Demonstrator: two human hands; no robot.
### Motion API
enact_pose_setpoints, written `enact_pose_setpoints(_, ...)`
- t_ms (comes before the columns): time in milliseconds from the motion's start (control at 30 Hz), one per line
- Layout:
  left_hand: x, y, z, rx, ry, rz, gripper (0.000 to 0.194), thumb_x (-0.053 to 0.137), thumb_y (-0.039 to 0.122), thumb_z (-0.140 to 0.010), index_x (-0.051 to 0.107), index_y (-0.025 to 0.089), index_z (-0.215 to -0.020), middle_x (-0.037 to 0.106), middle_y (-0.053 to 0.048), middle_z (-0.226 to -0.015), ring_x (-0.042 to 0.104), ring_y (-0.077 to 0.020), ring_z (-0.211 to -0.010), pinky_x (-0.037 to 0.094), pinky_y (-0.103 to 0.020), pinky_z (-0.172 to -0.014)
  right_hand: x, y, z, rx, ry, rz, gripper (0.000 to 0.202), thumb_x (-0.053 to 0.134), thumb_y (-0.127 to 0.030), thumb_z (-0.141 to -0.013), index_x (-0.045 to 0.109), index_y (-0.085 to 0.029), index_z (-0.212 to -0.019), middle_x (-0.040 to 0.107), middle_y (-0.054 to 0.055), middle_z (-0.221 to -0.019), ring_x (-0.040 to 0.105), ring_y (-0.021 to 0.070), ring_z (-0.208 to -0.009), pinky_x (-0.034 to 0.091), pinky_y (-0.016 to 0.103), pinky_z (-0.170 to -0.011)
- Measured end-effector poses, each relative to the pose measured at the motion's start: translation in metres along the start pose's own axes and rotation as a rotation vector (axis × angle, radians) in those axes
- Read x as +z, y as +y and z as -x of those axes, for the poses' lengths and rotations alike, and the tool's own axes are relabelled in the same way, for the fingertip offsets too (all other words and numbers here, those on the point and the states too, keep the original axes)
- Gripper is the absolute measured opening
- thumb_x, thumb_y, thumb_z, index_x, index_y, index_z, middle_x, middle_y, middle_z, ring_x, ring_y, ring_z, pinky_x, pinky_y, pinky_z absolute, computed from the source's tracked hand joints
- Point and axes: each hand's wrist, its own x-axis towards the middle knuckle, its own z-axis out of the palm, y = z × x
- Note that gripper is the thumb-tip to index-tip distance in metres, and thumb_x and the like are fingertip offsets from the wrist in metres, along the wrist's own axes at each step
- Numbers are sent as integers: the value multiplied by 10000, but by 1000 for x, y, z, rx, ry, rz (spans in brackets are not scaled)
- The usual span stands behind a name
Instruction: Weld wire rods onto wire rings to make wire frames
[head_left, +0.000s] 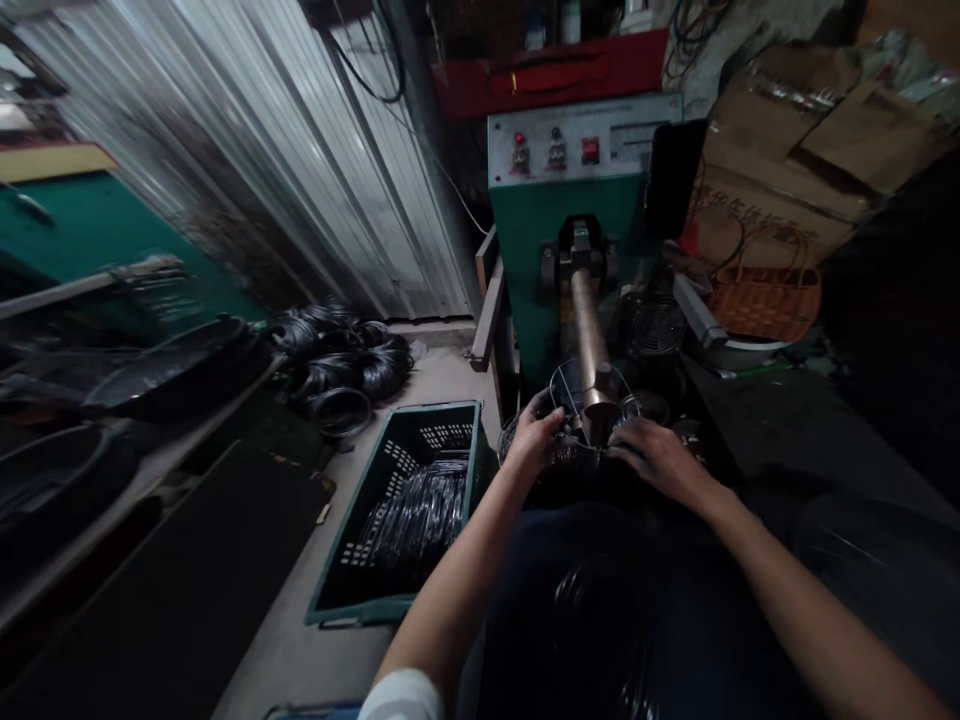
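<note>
Corrugated wall (300, 150) backs the scene. Left hand (534, 438) pinches a wire frame (568, 392) beneath the bar (589, 325); right hand (656, 455) curls beside it, grip unclear. Work seems midway: left of the fingers, a crate (360, 612) holds stacked wires (420, 510).

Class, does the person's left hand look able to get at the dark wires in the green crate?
Probably yes: the crate is open-topped beside the left forearm, and nothing seems to cover the wires. The left hand is at the wire frame, though, so it would likely leave that first.
</note>
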Motion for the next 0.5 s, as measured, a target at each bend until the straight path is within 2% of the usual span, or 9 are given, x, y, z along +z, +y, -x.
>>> enact_pose_setpoints(100,1,1,-2,-24,8,-26,564,786,247,-634,565,196,-1151,623,-11,-795,584,-108,-535,521,-246,-456,0,0,0,-10,-2,-7,19,590,-211,-901,600,-198,-911,639,50,-908,615,210,-866,492,342,-794)
enact_pose_setpoints(167,1,-1,-5,-67,-10,-79,430,807,301,-618,625,145,-975,627,-19,-729,567,-97,-495,471,-207,-422,1,1,1,-26,6,-7,35,585,-222,-907,603,-198,-924,642,55,-929,617,210,-873,495,345,-796)
enact_pose_setpoints(233,0,-3,-9,-109,-43,-134,353,820,340,-600,625,121,-797,614,-16,-650,532,-77,-443,397,-171,-376,3,2,1,-30,7,-12,53,576,-239,-914,610,-202,-933,646,54,-937,621,206,-872,500,346,-797)
enact_pose_setpoints(300,-1,-5,-13,-123,-73,-156,348,825,363,-588,598,123,-699,593,-2,-589,498,-62,-405,343,-158,-351,3,4,1,-29,12,-31,65,576,-254,-914,618,-209,-937,652,46,-930,628,199,-856,506,339,-788)
enact_pose_setpoints(500,-1,-7,-17,-137,-125,-131,374,833,391,-554,602,125,-680,583,9,-557,508,-67,-423,377,-172,-400,3,11,1,-52,47,-94,72,594,-261,-906,625,-211,-946,655,38,-932,632,187,-856,505,317,-787)
